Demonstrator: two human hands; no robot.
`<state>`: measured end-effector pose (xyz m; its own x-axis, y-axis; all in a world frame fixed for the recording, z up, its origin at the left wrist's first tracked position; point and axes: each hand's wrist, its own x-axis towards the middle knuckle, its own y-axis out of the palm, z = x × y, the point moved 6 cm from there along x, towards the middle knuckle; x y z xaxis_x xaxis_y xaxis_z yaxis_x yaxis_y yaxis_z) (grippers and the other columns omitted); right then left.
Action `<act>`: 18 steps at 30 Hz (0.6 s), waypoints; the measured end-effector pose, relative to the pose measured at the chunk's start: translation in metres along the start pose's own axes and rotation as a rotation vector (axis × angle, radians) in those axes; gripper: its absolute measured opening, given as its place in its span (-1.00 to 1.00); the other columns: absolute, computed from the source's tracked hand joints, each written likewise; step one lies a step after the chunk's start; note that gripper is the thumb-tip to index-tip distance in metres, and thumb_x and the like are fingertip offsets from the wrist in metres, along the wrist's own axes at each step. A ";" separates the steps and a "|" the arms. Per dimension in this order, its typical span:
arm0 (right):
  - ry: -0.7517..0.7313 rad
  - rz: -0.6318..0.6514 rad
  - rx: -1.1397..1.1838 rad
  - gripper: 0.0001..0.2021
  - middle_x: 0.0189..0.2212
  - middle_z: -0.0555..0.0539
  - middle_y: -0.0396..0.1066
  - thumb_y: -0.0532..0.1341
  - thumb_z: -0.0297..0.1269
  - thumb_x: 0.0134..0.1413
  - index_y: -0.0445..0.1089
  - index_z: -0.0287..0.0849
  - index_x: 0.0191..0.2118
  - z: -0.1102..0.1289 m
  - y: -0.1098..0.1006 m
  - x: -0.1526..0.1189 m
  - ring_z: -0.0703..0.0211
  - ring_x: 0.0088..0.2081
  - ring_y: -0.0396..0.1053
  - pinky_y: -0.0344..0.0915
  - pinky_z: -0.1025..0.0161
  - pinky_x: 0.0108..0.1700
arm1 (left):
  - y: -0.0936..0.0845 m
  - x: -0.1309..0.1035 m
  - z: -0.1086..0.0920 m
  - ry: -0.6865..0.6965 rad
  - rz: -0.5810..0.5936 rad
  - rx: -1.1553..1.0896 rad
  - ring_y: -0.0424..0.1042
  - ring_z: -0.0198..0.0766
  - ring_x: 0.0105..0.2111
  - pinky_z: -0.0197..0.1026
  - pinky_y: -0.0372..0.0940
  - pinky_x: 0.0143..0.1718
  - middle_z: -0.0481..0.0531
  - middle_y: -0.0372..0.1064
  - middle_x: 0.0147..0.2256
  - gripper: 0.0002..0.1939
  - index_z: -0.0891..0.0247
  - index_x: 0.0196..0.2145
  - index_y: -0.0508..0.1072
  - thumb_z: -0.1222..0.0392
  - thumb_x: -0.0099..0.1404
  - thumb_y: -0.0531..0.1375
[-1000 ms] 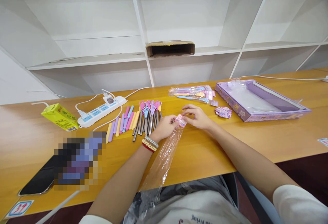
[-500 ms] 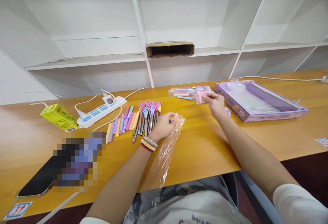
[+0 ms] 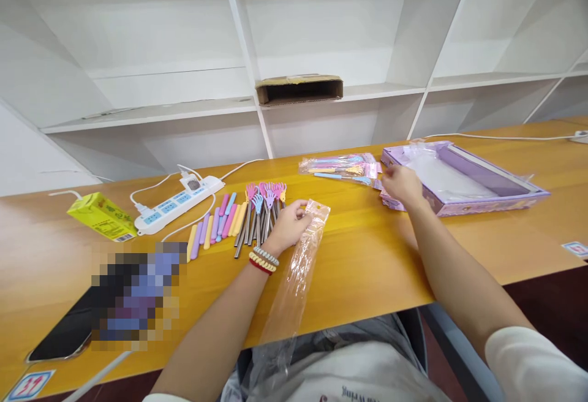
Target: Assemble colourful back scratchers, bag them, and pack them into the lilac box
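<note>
My left hand (image 3: 290,224) is closed on the top end of a long clear plastic bag (image 3: 294,292), which hangs down over the table edge toward my lap. My right hand (image 3: 403,184) is low over a small pile of pink printed cards (image 3: 392,202) beside the purple box. Its fingers point down and are mostly hidden, so any grip is unclear. Left of that hand lies a bagged blue back scratcher (image 3: 339,177) with a pink header, near more bagged ones (image 3: 331,162). Loose back scratcher heads on metal rods (image 3: 260,215) lie by my left hand, next to coloured handles (image 3: 215,221).
The open purple box (image 3: 487,207) holds clear plastic bags (image 3: 454,175). To the left are a white power strip (image 3: 181,204), a yellow-green drink carton (image 3: 101,215) and a black phone (image 3: 62,328). A cardboard box (image 3: 301,91) sits on the white shelf (image 3: 381,91).
My right hand has let go of the pink-topped blue back scratcher package, now lying on the table, and moved right to the pink cards. My left hand still holds the bag.
</note>
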<state>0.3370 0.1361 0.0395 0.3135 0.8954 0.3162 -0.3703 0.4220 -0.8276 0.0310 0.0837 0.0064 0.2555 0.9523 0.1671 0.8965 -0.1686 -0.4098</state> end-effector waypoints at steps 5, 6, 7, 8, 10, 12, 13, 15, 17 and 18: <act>-0.470 0.509 0.671 -0.68 -0.30 -0.08 0.44 0.17 -0.08 -0.02 0.41 -0.20 -0.21 0.095 0.042 -0.063 0.17 -0.31 0.37 0.26 0.26 -0.25 | 0.007 -0.002 -0.004 -0.045 0.082 -0.174 0.34 -0.38 -0.54 -0.33 0.22 -0.50 -0.05 0.38 -0.48 -0.70 0.29 -0.16 0.31 0.17 0.12 0.17; -0.493 0.612 0.730 -0.67 -0.34 -0.07 0.44 0.19 -0.07 -0.04 0.41 -0.22 -0.23 0.105 0.051 -0.075 0.20 -0.35 0.35 0.25 0.28 -0.29 | 0.007 -0.003 -0.005 -0.047 0.095 -0.185 0.35 -0.38 -0.54 -0.33 0.23 -0.50 -0.04 0.39 -0.47 -0.69 0.29 -0.16 0.31 0.18 0.12 0.17; -0.491 0.685 0.773 -0.67 -0.40 -0.06 0.42 0.21 -0.06 -0.06 0.40 -0.24 -0.28 0.112 0.059 -0.084 0.24 -0.40 0.33 0.23 0.30 -0.34 | 0.007 -0.004 -0.007 -0.047 0.109 -0.188 0.35 -0.38 -0.54 -0.33 0.23 -0.50 -0.03 0.40 -0.46 -0.68 0.29 -0.15 0.31 0.19 0.11 0.18; -0.473 0.728 0.804 -0.67 -0.47 -0.03 0.40 0.22 -0.06 -0.08 0.39 -0.26 -0.33 0.116 0.065 -0.091 0.28 -0.46 0.29 0.20 0.33 -0.39 | 0.008 -0.005 -0.008 -0.047 0.122 -0.183 0.36 -0.37 -0.54 -0.33 0.23 -0.50 -0.03 0.41 -0.45 -0.67 0.30 -0.15 0.32 0.20 0.10 0.18; -0.434 0.769 0.850 -0.67 -0.57 0.01 0.33 0.24 -0.05 -0.11 0.36 -0.29 -0.41 0.117 0.075 -0.097 0.35 -0.54 0.20 0.12 0.36 -0.47 | 0.008 -0.005 -0.008 -0.042 0.137 -0.156 0.37 -0.35 -0.52 -0.31 0.24 -0.50 0.00 0.42 -0.43 -0.69 0.31 -0.19 0.35 0.16 0.10 0.19; -0.408 0.797 0.895 -0.65 -0.60 0.05 0.28 0.27 -0.05 -0.14 0.34 -0.29 -0.38 0.117 0.081 -0.100 0.39 -0.57 0.14 0.05 0.38 -0.51 | 0.007 -0.003 -0.007 -0.020 0.111 -0.111 0.38 -0.33 -0.49 -0.30 0.25 -0.48 0.03 0.43 -0.43 -0.73 0.33 -0.29 0.40 0.09 0.10 0.20; -0.391 0.815 0.927 -0.63 -0.59 0.06 0.28 0.28 -0.05 -0.15 0.34 -0.29 -0.33 0.117 0.082 -0.101 0.40 -0.58 0.12 0.04 0.39 -0.52 | 0.006 -0.002 -0.006 -0.005 0.083 -0.091 0.38 -0.32 -0.48 -0.30 0.26 -0.47 0.04 0.43 -0.44 -0.74 0.34 -0.35 0.41 0.06 0.10 0.19; -0.345 0.859 1.006 -0.56 -0.55 0.06 0.29 0.30 -0.05 -0.16 0.29 -0.27 -0.21 0.117 0.085 -0.103 0.40 -0.57 0.15 0.06 0.40 -0.52 | 0.001 0.001 -0.003 0.013 -0.005 -0.075 0.38 -0.32 -0.49 -0.29 0.26 -0.47 0.03 0.42 -0.47 -0.74 0.33 -0.43 0.41 0.04 0.11 0.18; -0.306 0.928 1.070 -0.47 -0.48 0.02 0.35 0.31 -0.04 -0.16 0.21 -0.23 -0.09 0.120 0.087 -0.109 0.39 -0.56 0.21 0.10 0.40 -0.53 | -0.010 0.004 0.001 -0.004 -0.158 -0.097 0.36 -0.33 -0.55 -0.29 0.25 -0.51 0.01 0.41 -0.50 -0.74 0.32 -0.42 0.39 0.03 0.13 0.16; -0.299 0.984 1.085 -0.43 -0.44 -0.01 0.38 0.31 -0.04 -0.16 0.17 -0.21 -0.05 0.121 0.089 -0.113 0.37 -0.55 0.24 0.09 0.41 -0.55 | -0.018 0.004 0.003 -0.018 -0.259 -0.106 0.35 -0.34 -0.58 -0.29 0.24 -0.53 0.00 0.40 -0.52 -0.73 0.31 -0.40 0.37 0.01 0.15 0.14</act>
<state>0.1626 0.0896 -0.0134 -0.5774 0.8153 0.0436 -0.8160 -0.5745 -0.0641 0.0144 0.0910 0.0118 0.0078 0.9713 0.2377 0.9641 0.0558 -0.2596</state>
